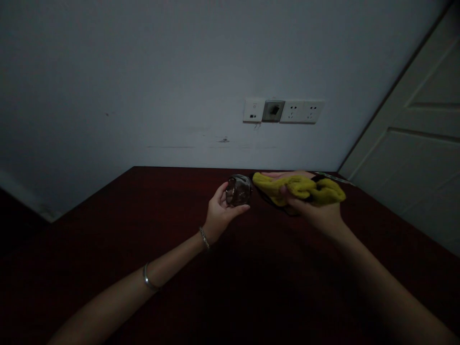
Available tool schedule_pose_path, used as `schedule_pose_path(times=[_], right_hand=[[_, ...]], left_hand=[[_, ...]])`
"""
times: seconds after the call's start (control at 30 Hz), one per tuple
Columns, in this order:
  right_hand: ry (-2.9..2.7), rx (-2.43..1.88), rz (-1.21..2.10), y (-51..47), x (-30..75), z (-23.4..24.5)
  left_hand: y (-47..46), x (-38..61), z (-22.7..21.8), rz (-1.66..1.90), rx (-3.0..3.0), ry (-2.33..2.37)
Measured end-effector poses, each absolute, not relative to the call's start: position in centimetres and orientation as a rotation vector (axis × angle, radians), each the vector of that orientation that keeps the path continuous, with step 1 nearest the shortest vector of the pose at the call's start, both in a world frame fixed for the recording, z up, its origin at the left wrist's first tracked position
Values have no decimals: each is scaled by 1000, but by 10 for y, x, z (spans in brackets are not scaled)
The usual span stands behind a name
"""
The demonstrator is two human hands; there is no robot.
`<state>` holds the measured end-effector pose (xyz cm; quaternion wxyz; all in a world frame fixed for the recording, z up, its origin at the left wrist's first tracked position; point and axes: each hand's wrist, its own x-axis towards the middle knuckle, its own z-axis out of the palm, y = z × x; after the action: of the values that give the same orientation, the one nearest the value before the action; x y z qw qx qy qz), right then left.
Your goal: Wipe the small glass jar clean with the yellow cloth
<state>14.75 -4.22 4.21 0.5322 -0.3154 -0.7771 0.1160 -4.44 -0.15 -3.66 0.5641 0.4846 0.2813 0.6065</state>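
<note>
In the middle of the head view, my left hand [220, 214] holds a small clear glass [238, 190], with the thumb below it and the fingers round its far side. The glass looks like a cup or jar; the dim light hides its exact kind. My right hand [319, 213] grips a bunched yellow cloth [298, 187] with a dark edge, the thumb pressed on top. The cloth is just right of the glass, close to its rim. A dark loop hangs under the cloth. Two metal bracelets circle my left forearm and wrist.
A dark red table [161, 211] lies beneath both hands and meets a pale wall [161, 86] at the back. Sockets and a switch [283, 111] are set in the wall. On the right stands a white panelled door [424, 134]. The light is dim.
</note>
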Motion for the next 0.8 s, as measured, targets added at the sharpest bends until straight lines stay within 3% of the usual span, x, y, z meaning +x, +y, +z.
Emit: schedule_pose_path(times=[0.27,0.8], right_hand=[[-2253,-556,-183,-40,139,42],[-2399,-449,-116,-48,130,42]], left_hand=[[-12,-37,-38,1335,1232,625],[-2,-36,-41,1462,1190,646]])
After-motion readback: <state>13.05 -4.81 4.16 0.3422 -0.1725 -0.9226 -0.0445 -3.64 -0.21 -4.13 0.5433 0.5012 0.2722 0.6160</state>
